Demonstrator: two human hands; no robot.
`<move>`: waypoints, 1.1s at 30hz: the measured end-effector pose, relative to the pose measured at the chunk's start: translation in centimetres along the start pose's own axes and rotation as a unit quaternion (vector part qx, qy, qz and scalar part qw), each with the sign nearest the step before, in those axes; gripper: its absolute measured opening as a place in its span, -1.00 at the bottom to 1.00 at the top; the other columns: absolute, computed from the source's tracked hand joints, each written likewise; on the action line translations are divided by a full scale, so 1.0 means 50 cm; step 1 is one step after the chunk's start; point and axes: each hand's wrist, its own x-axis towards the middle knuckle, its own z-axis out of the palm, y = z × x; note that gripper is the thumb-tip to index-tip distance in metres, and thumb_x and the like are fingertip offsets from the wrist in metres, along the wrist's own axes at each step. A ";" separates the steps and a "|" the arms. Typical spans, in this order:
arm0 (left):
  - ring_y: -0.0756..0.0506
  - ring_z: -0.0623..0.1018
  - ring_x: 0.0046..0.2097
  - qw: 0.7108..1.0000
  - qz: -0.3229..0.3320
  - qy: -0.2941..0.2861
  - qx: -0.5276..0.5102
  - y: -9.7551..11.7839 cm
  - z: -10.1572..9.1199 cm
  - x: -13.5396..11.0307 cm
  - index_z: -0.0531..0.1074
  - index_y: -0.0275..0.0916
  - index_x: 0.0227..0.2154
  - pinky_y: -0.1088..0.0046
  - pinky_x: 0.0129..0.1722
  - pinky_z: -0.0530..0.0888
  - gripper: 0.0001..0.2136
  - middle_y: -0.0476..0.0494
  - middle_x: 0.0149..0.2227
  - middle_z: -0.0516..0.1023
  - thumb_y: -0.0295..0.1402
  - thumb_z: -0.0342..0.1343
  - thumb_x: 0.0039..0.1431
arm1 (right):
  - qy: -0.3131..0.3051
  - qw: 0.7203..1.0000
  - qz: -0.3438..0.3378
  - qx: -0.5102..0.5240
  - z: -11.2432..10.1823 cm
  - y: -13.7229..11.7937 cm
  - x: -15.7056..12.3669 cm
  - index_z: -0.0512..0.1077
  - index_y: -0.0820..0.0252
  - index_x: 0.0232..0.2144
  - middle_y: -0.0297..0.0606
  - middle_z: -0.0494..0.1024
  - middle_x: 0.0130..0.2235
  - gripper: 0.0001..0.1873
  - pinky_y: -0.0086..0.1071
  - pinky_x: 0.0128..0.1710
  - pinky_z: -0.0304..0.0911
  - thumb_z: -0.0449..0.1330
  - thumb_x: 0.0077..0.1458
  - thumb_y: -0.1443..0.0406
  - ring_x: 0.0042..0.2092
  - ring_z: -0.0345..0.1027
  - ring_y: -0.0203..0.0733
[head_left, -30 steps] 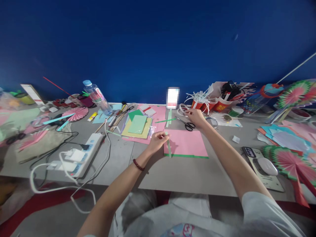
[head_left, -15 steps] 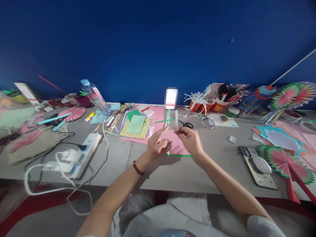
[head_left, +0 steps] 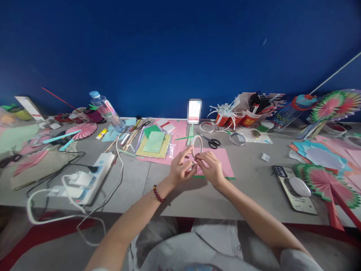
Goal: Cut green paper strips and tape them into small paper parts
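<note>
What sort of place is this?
Probably a paper-craft worktable: a pink sheet lies near the hands, with black-handled scissors just beyond and a pleated paper fan off to the right.

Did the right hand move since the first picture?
Yes: the right hand moved toward the person, from beyond the black-handled scissors to their near side.
</note>
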 end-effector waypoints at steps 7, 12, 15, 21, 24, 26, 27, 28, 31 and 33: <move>-0.14 0.55 -0.09 0.999 0.035 -0.013 0.005 0.013 -0.004 0.002 0.25 -0.22 -0.59 0.27 -0.22 0.57 -0.80 -0.35 0.07 0.46 -0.39 0.10 0.11 | 0.026 0.999 0.041 0.018 -0.001 -0.003 0.001 0.48 0.03 -0.35 -0.24 0.60 -0.33 -0.86 -0.18 -0.22 0.38 0.11 0.17 0.30 -0.26 0.46 -0.10; -0.15 0.55 -0.08 0.995 0.095 0.003 0.021 0.025 -0.006 0.008 0.27 -0.22 -0.57 0.29 -0.19 0.56 -0.82 -0.32 -0.03 0.52 -0.42 0.13 0.07 | 0.044 0.997 0.055 0.025 0.002 0.004 0.000 0.48 0.05 -0.30 -0.24 0.61 -0.27 -0.84 -0.21 -0.19 0.41 0.10 0.14 0.34 -0.21 0.50 -0.11; -0.16 0.54 -0.06 0.999 0.042 0.006 -0.017 0.027 -0.006 0.004 0.31 -0.23 -0.56 0.31 -0.21 0.56 -0.84 -0.32 0.01 0.48 -0.39 0.11 0.10 | 0.035 0.998 0.051 0.026 0.003 0.005 -0.002 0.48 0.05 -0.29 -0.23 0.61 -0.22 -0.83 -0.23 -0.13 0.41 0.10 0.14 0.36 -0.17 0.51 -0.12; -0.09 0.56 -0.20 0.962 -0.187 0.036 -0.195 0.034 -0.026 0.017 0.35 -0.24 -0.57 0.38 -0.36 0.50 -0.74 -0.26 -0.08 0.51 -0.31 0.03 0.24 | 0.010 1.000 0.005 -0.017 0.009 0.019 -0.002 0.50 0.04 -0.25 -0.21 0.60 -0.11 -0.76 -0.21 -0.04 0.41 0.06 0.15 0.40 -0.05 0.48 -0.13; -0.07 0.56 -0.25 0.928 -0.244 0.006 -0.280 0.036 -0.034 0.027 0.36 -0.24 -0.56 0.45 -0.46 0.46 -0.70 -0.23 -0.12 0.54 -0.25 0.02 0.26 | 0.006 0.999 -0.011 -0.031 0.013 0.035 -0.001 0.51 0.06 -0.26 -0.21 0.59 -0.08 -0.75 -0.19 0.00 0.40 0.07 0.12 0.41 0.00 0.46 -0.13; -0.06 0.56 -0.27 0.921 -0.236 -0.005 -0.309 0.038 -0.034 0.032 0.38 -0.25 -0.54 0.45 -0.43 0.46 -0.72 -0.22 -0.18 0.55 -0.26 0.02 0.27 | 0.000 1.000 -0.015 -0.026 0.015 0.044 -0.001 0.51 0.08 -0.25 -0.19 0.58 -0.05 -0.73 -0.20 0.02 0.39 0.05 0.12 0.43 0.03 0.43 -0.13; -0.06 0.55 -0.27 0.924 -0.226 -0.009 -0.310 0.040 -0.033 0.033 0.38 -0.25 -0.53 0.44 -0.40 0.47 -0.73 -0.21 -0.24 0.56 -0.27 0.02 0.27 | -0.004 1.000 -0.011 -0.018 0.016 0.047 -0.002 0.51 0.09 -0.24 -0.18 0.57 -0.03 -0.72 -0.20 0.04 0.38 0.04 0.13 0.44 0.05 0.42 -0.13; -0.06 0.55 -0.27 0.929 -0.214 -0.015 -0.303 0.042 -0.031 0.033 0.39 -0.24 -0.52 0.44 -0.37 0.47 -0.74 -0.19 -0.29 0.55 -0.29 0.01 0.28 | -0.007 1.000 -0.003 -0.007 0.016 0.050 -0.003 0.51 0.10 -0.22 -0.17 0.56 -0.02 -0.71 -0.21 0.04 0.37 0.03 0.13 0.43 0.06 0.42 -0.12; -0.05 0.54 -0.29 0.948 -0.171 -0.038 -0.266 0.048 -0.024 0.030 0.38 -0.23 -0.50 0.43 -0.32 0.47 -0.77 -0.15 -0.38 0.52 -0.32 0.01 0.27 | -0.007 0.997 0.051 0.061 0.014 0.056 -0.007 0.49 0.11 -0.13 -0.15 0.55 0.00 -0.72 -0.19 0.07 0.34 0.04 0.17 0.37 0.07 0.42 -0.09; -0.04 0.53 -0.29 0.959 -0.140 -0.058 -0.241 0.050 -0.019 0.025 0.36 -0.22 -0.49 0.44 -0.31 0.46 -0.79 -0.14 -0.39 0.51 -0.35 0.00 0.27 | -0.004 0.986 0.104 0.130 0.009 0.058 -0.008 0.46 0.12 -0.06 -0.13 0.55 0.00 -0.71 -0.15 0.08 0.32 0.06 0.20 0.27 0.06 0.42 -0.06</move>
